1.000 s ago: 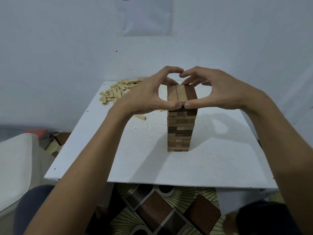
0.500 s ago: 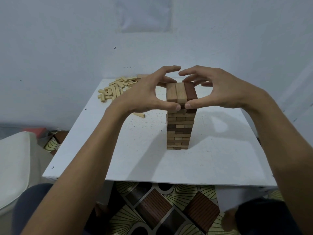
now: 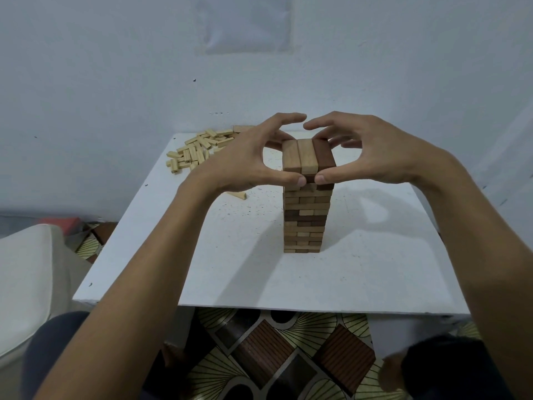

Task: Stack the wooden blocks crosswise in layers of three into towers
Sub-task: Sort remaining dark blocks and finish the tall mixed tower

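Pale bluish wall (image 3: 115, 82) behind, with a faint rectangular sheet (image 3: 245, 24) fixed high up; any writing on it too weak to read. Below, a white square table (image 3: 202, 269) over a floor (image 3: 259, 350) of brown and cream patterned tiles. At the left a white cushioned seat (image 3: 26, 278), and just beyond it something red (image 3: 62, 223), partly hidden.

Near the middle of the table, an upright tower (image 3: 305, 223) of light and dark wooden blocks, each layer crossing the one under it. On top, the top layer (image 3: 307, 157): three blocks side by side, two light and one dark at the right, long sides pointing away from the camera.

Around the upper end of the tower, the left hand (image 3: 245, 166) and the right hand (image 3: 375, 157), both curled and gripping it. Thumbs pressed on the near face just under the top layer, tips almost meeting. Other fingers bent behind the far ends, index fingers arched above the wood.

At the far left corner of the table, a heap of loose pale blocks (image 3: 199, 151). Between heap and tower, near the left wrist, one single block (image 3: 236, 195) lying alone.
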The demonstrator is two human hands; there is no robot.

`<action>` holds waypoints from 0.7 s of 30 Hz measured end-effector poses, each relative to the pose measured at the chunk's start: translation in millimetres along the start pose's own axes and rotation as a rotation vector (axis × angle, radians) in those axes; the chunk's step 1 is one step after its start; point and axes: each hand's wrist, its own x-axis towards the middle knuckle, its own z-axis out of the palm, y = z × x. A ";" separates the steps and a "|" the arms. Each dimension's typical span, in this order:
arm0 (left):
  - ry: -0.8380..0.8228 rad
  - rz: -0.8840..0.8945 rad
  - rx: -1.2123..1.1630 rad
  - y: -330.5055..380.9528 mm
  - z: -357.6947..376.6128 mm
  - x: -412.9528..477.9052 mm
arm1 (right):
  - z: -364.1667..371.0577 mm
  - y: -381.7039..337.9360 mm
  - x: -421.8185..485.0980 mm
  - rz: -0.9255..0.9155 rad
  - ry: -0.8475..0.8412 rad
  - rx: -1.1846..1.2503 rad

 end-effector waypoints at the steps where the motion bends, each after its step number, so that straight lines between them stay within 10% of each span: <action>1: 0.000 0.000 0.001 0.0 0.1 -0.2 | 0.1 -0.2 -0.2 -0.002 -0.001 0.000; 21: 0.029 0.002 -0.029 0.9 6.9 -2.4 | 7.6 7.6 -2.3 0.002 0.016 0.012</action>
